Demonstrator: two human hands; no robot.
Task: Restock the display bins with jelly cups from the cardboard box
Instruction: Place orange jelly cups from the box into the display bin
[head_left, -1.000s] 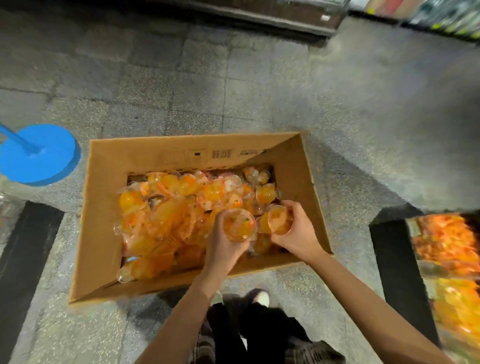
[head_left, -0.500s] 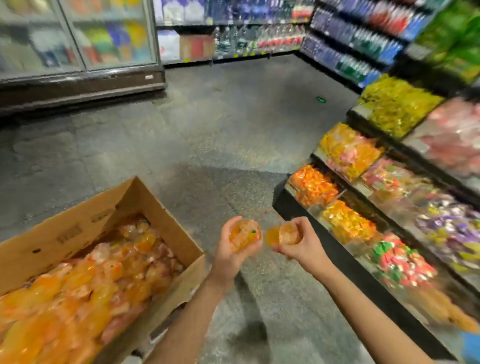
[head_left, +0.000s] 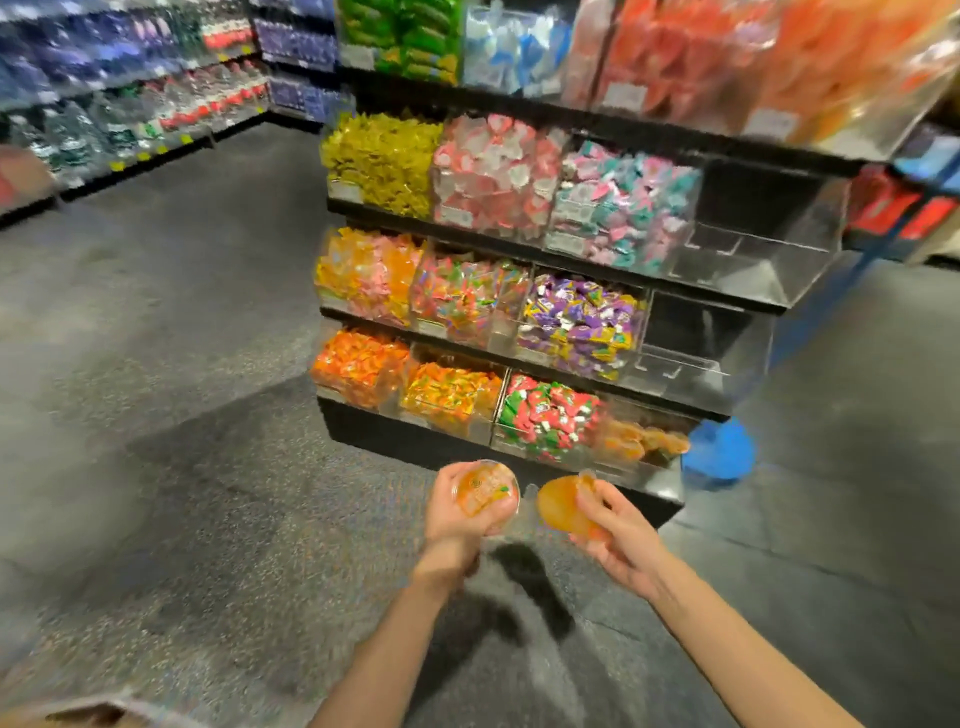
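The display rack (head_left: 545, 364) stands on the grey floor (head_left: 156, 415), its clear bins in tiered rows. The bin at the right end of the bottom row (head_left: 644, 444) holds a few orange jelly cups. A corner of the cardboard box (head_left: 88, 714) shows at the lower left edge. The left hand (head_left: 460, 512) grasps one jelly cup (head_left: 485, 493), lid up. The right hand (head_left: 618, 530) grasps a second jelly cup (head_left: 563, 506), tilted. Both cups are above the floor, just before the bottom row.
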